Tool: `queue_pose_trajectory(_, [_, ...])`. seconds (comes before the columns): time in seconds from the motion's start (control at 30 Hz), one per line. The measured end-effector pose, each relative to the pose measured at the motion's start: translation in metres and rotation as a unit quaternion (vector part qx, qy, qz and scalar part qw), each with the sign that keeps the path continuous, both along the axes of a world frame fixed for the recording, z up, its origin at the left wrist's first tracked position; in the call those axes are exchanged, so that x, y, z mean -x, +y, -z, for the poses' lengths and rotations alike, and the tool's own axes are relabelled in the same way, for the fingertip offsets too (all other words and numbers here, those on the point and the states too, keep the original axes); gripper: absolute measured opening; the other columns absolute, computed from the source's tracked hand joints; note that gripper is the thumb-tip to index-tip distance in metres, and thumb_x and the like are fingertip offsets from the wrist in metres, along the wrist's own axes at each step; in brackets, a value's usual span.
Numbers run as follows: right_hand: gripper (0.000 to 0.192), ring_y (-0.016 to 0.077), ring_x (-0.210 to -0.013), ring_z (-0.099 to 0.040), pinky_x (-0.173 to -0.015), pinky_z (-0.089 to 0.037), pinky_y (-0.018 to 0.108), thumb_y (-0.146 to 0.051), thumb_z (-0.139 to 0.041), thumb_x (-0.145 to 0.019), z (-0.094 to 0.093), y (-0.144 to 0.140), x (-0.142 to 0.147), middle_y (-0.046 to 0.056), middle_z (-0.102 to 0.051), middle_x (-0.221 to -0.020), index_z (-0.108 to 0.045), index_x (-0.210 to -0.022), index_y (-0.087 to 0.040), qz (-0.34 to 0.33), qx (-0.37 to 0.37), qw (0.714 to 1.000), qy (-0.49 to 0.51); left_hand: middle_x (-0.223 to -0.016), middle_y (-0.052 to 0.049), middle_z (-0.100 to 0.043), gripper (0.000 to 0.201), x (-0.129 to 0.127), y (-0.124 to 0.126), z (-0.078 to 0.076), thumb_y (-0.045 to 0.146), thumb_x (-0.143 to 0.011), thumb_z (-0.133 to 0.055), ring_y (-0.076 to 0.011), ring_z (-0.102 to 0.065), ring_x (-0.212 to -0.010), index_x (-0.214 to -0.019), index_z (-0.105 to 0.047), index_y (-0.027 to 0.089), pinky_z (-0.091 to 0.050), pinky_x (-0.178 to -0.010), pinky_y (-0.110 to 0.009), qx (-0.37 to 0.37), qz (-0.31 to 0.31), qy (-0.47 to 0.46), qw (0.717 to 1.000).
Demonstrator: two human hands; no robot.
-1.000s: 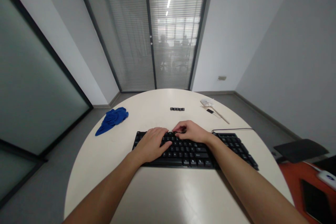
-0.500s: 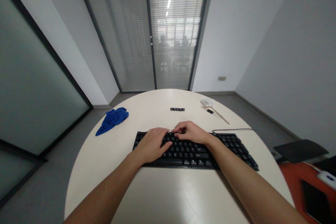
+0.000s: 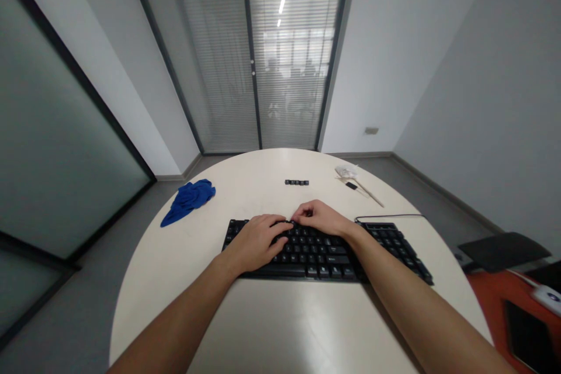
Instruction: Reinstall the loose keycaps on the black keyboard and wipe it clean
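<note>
A black keyboard (image 3: 385, 242) lies across the near middle of the round white table (image 3: 263, 327). My left hand (image 3: 256, 239) rests flat on its left half, fingers apart and pressing the keys. At the keyboard's top row, my right hand (image 3: 322, 219) has its fingertips bunched and pinched on a key; what sits between them is hidden. The two hands almost touch at the fingertips. A short row of loose black keycaps (image 3: 297, 182) lies farther back on the table.
A crumpled blue cloth (image 3: 189, 198) lies at the table's left. At the back right are a thin wooden stick (image 3: 370, 194), a small black piece (image 3: 350, 186) and a white wad (image 3: 346, 172). The keyboard's cable (image 3: 390, 216) runs right. A dark chair (image 3: 499, 250) stands beyond the right edge.
My left hand's fingers have slid right until they nearly meet my right hand. My right hand's fingertips have closed tighter over the top row. The keyboard has not moved.
</note>
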State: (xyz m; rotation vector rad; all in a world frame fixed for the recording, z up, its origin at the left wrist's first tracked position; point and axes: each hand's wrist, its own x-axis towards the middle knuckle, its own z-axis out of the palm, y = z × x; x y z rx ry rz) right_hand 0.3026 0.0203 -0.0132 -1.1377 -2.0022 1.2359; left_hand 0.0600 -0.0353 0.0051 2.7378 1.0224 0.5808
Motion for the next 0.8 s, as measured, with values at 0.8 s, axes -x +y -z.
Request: queue_pose_trajectory(0.8, [0.024,0.0171,-0.072,-0.064,-0.071,-0.047,0.028,-0.027,-0.065,-0.071,-0.0017,0.0004,0.0004,0.005,-0.076,-0.080,-0.077,-0.086,-0.012,0.007,0.019,1.000,-0.009,-0.128,-0.005,-0.064,0.027,-0.0043,-0.0001,-0.0047,0.023,-0.101,-0.044,-0.0223,-0.061,-0.114,-0.122,-0.060,0.023,-0.045,-0.102,-0.041,0.017,-0.003,0.010,1.000])
